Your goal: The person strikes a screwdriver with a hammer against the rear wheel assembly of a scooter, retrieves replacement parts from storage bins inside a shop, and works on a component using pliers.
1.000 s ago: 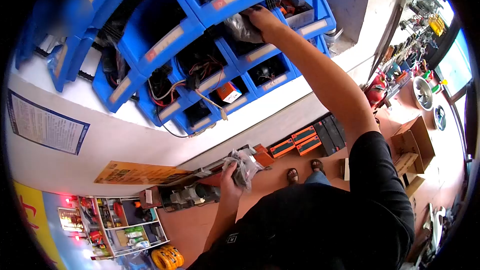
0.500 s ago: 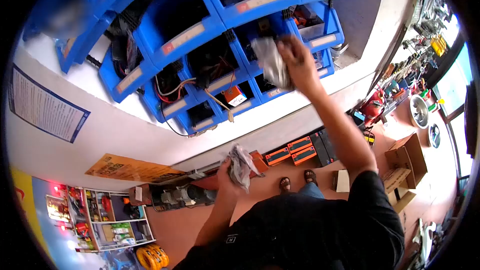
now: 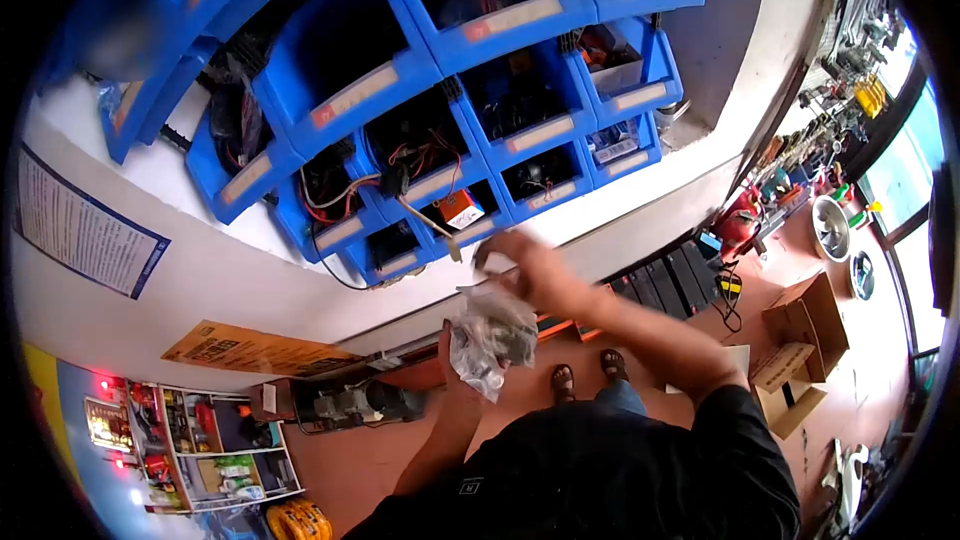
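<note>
Crumpled clear plastic bags (image 3: 495, 335) with greyish contents bunch together in front of my body. My left hand (image 3: 452, 365) is closed around them from below and the left. Just above their upper edge is my right hand (image 3: 530, 270), smeared by motion, its fingers bent. Whether those fingers still grip the plastic cannot be made out. Beyond my hands, blue bins (image 3: 430, 180) hang on the wall in rows. One lower bin holds an orange and white box (image 3: 460, 208); a pale cable (image 3: 425, 215) dangles over the front of the bins.
Dark battery-like boxes (image 3: 660, 285) line the floor along the wall. An open cardboard box (image 3: 815, 325) stands at the right. A machine (image 3: 365, 402) and a stocked shelf (image 3: 225, 440) are at the lower left. Metal bowls (image 3: 832, 228) sit at far right.
My right hand has come down from the bins with its plastic bag toward my left hand. The bags, apart before, are now together. My left hand has barely moved.
</note>
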Available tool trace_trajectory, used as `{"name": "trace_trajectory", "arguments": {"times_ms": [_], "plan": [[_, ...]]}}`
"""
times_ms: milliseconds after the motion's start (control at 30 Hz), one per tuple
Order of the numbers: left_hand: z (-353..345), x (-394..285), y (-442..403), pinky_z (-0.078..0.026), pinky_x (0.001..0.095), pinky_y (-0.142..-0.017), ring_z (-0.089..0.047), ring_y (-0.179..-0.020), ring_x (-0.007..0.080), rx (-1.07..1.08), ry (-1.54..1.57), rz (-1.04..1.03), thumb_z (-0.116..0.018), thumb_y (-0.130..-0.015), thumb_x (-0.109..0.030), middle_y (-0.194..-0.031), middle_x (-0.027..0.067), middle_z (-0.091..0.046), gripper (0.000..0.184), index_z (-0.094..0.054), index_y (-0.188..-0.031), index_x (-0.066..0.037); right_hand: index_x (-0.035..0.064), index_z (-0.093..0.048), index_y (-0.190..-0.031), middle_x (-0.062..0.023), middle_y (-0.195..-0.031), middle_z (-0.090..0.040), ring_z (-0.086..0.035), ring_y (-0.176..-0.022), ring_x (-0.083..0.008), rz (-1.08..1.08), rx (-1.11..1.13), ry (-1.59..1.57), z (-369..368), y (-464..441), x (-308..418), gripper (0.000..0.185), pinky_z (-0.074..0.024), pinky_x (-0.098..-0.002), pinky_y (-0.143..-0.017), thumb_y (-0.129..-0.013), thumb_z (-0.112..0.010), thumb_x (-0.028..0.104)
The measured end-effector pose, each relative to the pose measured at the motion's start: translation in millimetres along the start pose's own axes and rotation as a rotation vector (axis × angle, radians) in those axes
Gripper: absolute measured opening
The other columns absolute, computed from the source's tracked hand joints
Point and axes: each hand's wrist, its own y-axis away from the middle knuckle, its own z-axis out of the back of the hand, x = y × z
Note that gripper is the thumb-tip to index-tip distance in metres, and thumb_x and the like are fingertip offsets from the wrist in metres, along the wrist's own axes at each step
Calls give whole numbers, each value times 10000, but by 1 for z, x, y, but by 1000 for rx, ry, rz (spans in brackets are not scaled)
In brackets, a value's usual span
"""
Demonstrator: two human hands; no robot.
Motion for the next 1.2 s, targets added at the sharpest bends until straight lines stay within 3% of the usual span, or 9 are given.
{"name": "trace_trajectory", "arguments": {"times_ms": [133,267,400,600,733,800,867,1000,1200], "plan": [[26,4,8,-488,460,-860,-522,-1164,245,76,67,33,-457,-866,-615,-1265,44,-548,587,-524,-1264,-189,41,-594,-987,-135,-852,-600,-572,-762,-326,144,-284,570,92,-95,-27,177,-470,-413,-663,-866,-625,167],[21,1,21,-438,528,-964,-522,-1162,344,-20,181,-107,-450,-894,-571,-1273,134,-544,607,-513,-1278,-105,39,-626,-1093,-178,-974,-668,-646,-828,-372,-293,460,866,107,-144,-62,307,-504,-453,-772,-910,-601,284],[0,1,31,-442,533,-955,-525,-1144,356,37,337,-100,-460,-910,-538,-1272,132,-537,569,-498,-1291,-117,38,-649,-966,-221,-936,-669,-646,-868,-396,-185,510,794,111,-155,-67,333,-503,-487,-781,-886,-604,358],[41,13,6,-541,403,-755,-567,-991,323,-288,232,-100,-466,-944,-474,-1190,160,-549,478,-520,-1211,-82,-2,-570,-1052,-61,-865,-588,-556,-769,-121,-347,-235,-421,126,-90,-18,340,-471,-258,-728,-974,-532,326],[-18,29,27,-484,466,-900,-554,-1089,320,349,235,60,-412,-940,-531,-1243,147,-541,588,-451,-1334,-96,60,-569,-998,-26,-735,-572,-505,-617,-78,-751,-490,-849,125,-30,-21,271,-407,-205,-530,-978,-518,326],[-66,37,26,-483,472,-919,-570,-1091,309,423,192,117,-393,-943,-544,-1239,131,-556,607,-440,-1363,-107,68,-562,-992,-26,-724,-567,-492,-587,-77,-789,-481,-915,131,-11,-25,263,-394,-201,-507,-982,-510,326],[-98,51,8,-494,462,-909,-586,-1091,291,-31,114,-76,-405,-947,-526,-1261,119,-563,593,-439,-1367,-108,77,-556,-987,-26,-713,-562,-478,-557,-76,-820,-461,-974,142,8,-24,255,-380,-197,-483,-986,-502,326],[-131,15,-57,-501,475,-918,-587,-1101,265,474,-111,-200,-502,-922,-486,-1227,108,-596,542,-510,-1307,-104,89,-537,-994,-20,-691,-555,-452,-523,-67,-829,-450,-1008,168,35,-19,245,-347,-181,-450,-990,-493,330],[-259,-26,-120,-481,335,-886,-586,-1033,215,222,-450,-466,-701,-832,-280,-1161,87,-602,433,-572,-1188,-69,94,-522,-989,-24,-704,-553,-432,-545,-77,-833,-494,-1143,188,67,-19,241,-344,-209,-474,-991,-488,332]]}}
